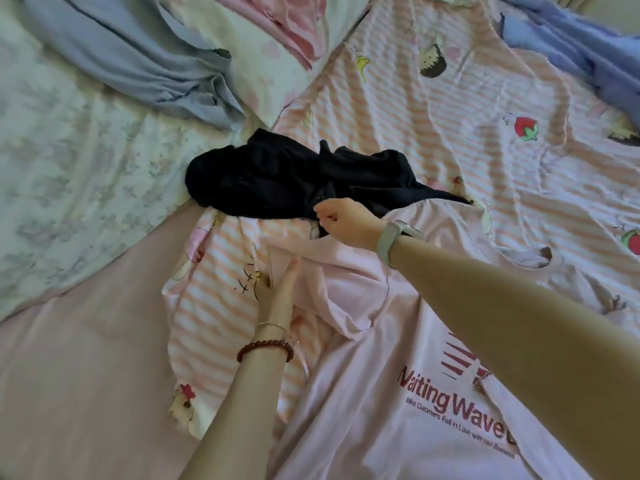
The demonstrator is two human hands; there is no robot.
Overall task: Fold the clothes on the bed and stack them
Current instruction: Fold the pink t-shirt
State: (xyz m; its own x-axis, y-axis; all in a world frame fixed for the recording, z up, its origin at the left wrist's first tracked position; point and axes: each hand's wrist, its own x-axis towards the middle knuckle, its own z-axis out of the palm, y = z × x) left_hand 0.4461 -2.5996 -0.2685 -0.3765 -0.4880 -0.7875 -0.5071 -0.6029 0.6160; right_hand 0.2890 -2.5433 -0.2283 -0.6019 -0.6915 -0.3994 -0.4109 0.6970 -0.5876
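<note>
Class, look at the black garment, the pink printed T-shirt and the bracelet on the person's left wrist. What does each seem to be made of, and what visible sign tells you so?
Black garment: seemingly a soft matte knit; it crumples in limp folds without shine.
Pink T-shirt: likely thin cotton jersey, matte; it drapes in fine creases and carries a flat printed logo.
Bracelet: round dark red beads, slightly glossy; wood, stone or resin cannot be told apart.

Striped cartoon-print quilt [433, 109] spread over bed, pink sheet [86, 358] at lower left, floral pillow [69, 161] at left.

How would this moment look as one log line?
step: folding | left hand: on pink shirt | right hand: pinching black garment | stack: none seen
</note>
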